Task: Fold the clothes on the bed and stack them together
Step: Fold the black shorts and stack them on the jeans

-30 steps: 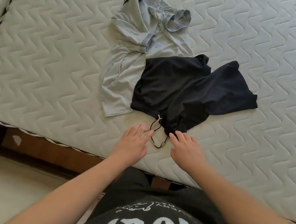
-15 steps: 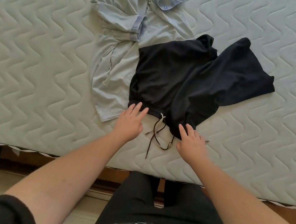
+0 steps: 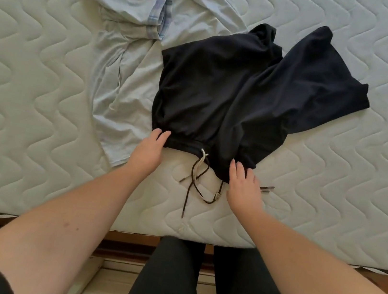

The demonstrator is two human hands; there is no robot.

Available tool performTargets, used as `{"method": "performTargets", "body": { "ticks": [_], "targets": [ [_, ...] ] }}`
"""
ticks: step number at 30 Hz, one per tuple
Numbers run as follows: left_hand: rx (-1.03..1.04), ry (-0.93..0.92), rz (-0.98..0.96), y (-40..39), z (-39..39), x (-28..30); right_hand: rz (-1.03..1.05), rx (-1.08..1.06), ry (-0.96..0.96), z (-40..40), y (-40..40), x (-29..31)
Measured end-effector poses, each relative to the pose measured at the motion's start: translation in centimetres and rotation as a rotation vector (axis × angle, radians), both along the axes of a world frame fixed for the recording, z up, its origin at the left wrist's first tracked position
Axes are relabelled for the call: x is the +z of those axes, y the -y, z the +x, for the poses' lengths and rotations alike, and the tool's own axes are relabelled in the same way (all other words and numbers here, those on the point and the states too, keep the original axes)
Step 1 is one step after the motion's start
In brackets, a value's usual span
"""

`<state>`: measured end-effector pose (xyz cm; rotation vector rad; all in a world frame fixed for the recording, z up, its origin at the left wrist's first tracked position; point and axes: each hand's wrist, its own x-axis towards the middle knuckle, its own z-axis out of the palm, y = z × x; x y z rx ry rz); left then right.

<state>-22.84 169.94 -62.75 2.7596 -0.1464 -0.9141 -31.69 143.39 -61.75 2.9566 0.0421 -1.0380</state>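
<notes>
Shorts [image 3: 232,102], dark and rumpled, lie on the bed [image 3: 31,97] partly over a pale blue shirt [image 3: 127,81]. Left hand [image 3: 148,152] and right hand [image 3: 243,187], fingers straight, touch the waistband beside a loose drawstring [image 3: 196,175].

Wooden bed frame [image 3: 124,238] under the mattress edge; pale floor [image 3: 104,282] below (partly hidden by legs).

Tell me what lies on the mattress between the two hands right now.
In the head view, the dark drawstring cord of the black shorts lies looped on the mattress between the left hand and right hand, below the waistband.
</notes>
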Motion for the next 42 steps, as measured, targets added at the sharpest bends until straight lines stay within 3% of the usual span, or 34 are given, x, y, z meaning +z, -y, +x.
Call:
{"method": "performTargets", "body": {
  "ticks": [7, 12, 18, 25, 28, 32, 38, 42],
  "targets": [
    [-0.057, 0.169, -0.044, 1.4, 1.0, 1.1, 0.048, 0.08, 0.064, 1.6, 1.6, -0.2],
    [-0.03, 0.279, -0.151, 3.0, 0.5, 5.5, 0.186, -0.096, 0.026, 1.5, 3.1, 2.5],
    [0.218, 0.404, -0.502, 6.0, 0.0, 13.3, 0.587, -0.405, -0.038, 0.3, 4.7, 8.9],
    [0.072, 0.471, -0.695, 9.3, 1.2, 25.0, 0.716, -0.386, -0.033, 0.2, 5.6, 16.1],
    [-0.023, 0.403, -0.67, 9.8, 1.4, 29.2, 0.724, -0.419, 0.143, 1.8, 6.3, 19.9],
    [-0.116, 0.287, -0.651, 9.8, 0.9, 33.4, 0.797, -0.3, 0.388, 5.4, 6.9, 26.0],
    [-0.05, 0.437, -0.663, 10.5, 0.5, 38.4, 0.825, -0.104, 0.436, 8.4, 6.3, 32.5],
    [0.014, 0.379, -0.835, 10.6, 0.2, 42.1, 0.853, 0.019, 0.495, 9.0, 5.5, 35.5]
  ]
}}
